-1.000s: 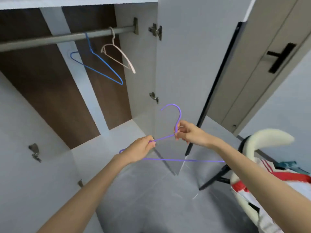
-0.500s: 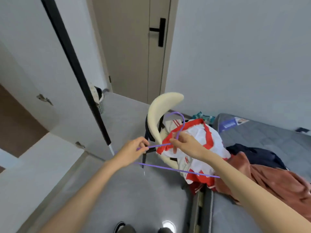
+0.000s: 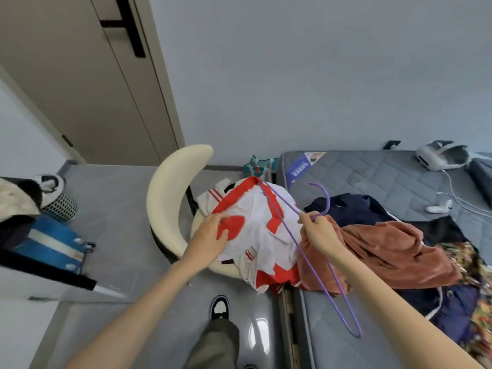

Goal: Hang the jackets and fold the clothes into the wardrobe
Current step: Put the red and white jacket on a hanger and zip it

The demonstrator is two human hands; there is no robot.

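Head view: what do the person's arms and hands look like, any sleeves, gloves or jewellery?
Both arms are bare as far as the frame shows, no sleeves. The left hand and right hand wear no gloves; no watch, ring or bracelet is visible.
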